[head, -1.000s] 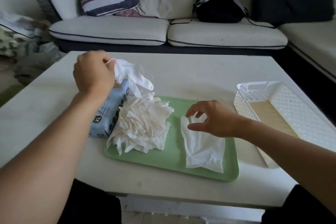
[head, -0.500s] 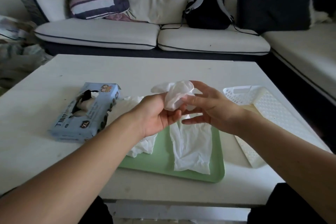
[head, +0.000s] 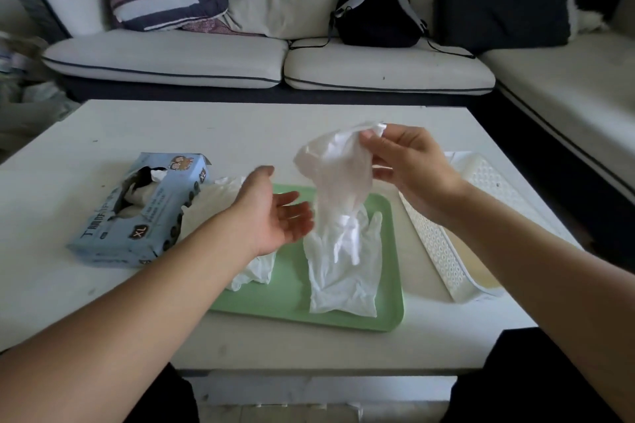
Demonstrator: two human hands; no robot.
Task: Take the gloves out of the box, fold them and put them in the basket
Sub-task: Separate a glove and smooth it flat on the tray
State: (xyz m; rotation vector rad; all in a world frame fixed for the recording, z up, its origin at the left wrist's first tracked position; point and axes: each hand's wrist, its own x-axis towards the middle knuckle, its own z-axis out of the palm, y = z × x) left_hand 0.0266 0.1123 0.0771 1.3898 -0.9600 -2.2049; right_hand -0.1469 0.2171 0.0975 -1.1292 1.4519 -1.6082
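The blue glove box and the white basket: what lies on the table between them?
In the head view, between glove box and basket lies the green tray.

White gloves [head: 340, 268], green tray [head: 390, 299], pale blue box [head: 137, 216], white perforated basket [head: 443, 251].

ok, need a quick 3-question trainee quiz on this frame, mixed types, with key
1. True or false: the left hand grips the hanging glove.
2. Where does the flat glove lie? A) in the white basket B) on the green tray C) on the blue glove box
3. Fill in: the right hand pinches the hanging glove near its ____ end.

Key
1. False: the left hand is open, palm up, beside the glove.
2. B
3. Top
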